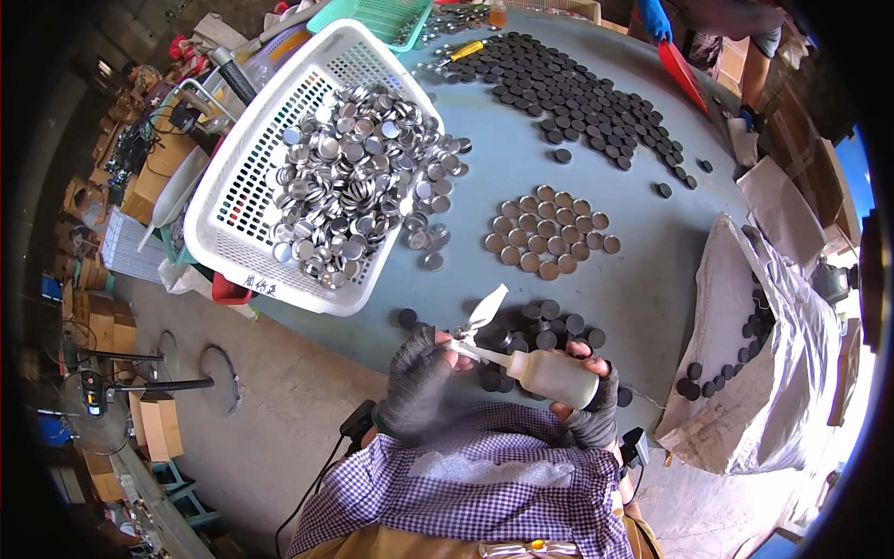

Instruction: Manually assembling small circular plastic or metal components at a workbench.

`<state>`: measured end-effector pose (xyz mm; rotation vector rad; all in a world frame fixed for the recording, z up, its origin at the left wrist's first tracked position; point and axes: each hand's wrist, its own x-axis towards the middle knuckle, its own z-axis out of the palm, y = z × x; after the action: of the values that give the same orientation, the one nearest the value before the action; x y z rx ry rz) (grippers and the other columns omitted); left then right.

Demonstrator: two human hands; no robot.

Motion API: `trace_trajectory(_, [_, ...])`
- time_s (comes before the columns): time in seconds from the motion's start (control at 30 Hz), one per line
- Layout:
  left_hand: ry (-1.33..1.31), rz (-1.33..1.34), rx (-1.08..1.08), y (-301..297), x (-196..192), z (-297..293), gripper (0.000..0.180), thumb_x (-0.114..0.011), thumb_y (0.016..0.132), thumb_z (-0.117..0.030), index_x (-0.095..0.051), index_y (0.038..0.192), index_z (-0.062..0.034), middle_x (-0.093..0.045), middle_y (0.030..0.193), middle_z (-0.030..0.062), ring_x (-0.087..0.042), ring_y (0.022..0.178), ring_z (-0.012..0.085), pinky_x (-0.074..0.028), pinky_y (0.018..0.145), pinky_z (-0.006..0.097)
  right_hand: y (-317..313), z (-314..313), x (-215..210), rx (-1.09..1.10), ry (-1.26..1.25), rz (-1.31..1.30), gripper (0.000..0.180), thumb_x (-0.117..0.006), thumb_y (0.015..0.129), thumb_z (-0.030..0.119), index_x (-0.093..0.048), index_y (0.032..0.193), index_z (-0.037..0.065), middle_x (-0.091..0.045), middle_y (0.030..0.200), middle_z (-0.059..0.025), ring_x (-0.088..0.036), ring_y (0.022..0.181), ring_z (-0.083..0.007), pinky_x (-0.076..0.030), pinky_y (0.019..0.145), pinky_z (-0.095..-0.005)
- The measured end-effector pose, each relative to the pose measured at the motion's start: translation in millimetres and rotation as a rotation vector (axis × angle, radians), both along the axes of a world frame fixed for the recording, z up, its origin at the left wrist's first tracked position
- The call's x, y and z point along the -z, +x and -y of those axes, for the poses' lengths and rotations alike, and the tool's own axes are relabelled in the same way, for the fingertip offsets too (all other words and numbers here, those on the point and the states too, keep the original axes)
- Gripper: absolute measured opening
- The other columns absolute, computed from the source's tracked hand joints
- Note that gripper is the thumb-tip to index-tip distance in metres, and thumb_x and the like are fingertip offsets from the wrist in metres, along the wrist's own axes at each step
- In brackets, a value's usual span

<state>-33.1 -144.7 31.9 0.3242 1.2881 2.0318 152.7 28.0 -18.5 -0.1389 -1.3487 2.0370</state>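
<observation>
My right hand (589,396), in a dark fingerless glove, grips a translucent squeeze bottle (557,376) that lies tilted on its side, neck toward the left. My left hand (419,373), gloved alike, pinches the white nozzle (480,351) at the bottle's tip. A white, flattened strip (487,306) sticks up from that spot; its material is unclear. Beneath and behind the bottle, black round caps (549,309) lie in a loose heap, partly hidden by my hands. Farther off, several silvery shallow metal caps (548,229) sit hollow side up in a close cluster.
A white perforated basket (209,228) heaped with shiny metal caps (349,182) stands at the left, some spilled onto the grey-blue table (652,242). Many black discs (587,102) spread across the back beside a yellow-handled tool (467,50). A white sack (792,373) stands right; a co-worker's blue-gloved hand (655,20) holds a red scoop (683,76).
</observation>
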Motion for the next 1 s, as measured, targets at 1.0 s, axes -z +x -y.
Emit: trace_trajectory(1.0, [-0.102, 0.016, -0.012, -7, -6, 7, 0.019, -0.059, 0.090, 0.005, -0.062, 0.108, -0.0021, -0.065, 0.108, 0.0102, -0.068, 0.083, 0.0213, -0.059, 0.076, 0.037, 4, -4, -8, 0.144, 0.576, 0.139, 0.050, -0.079, 0.076, 0.005, -0.052, 0.116, 0.013, -0.045, 0.139, -0.0214, -0.056, 0.121, -0.0442, -0.052, 0.093, -0.0487])
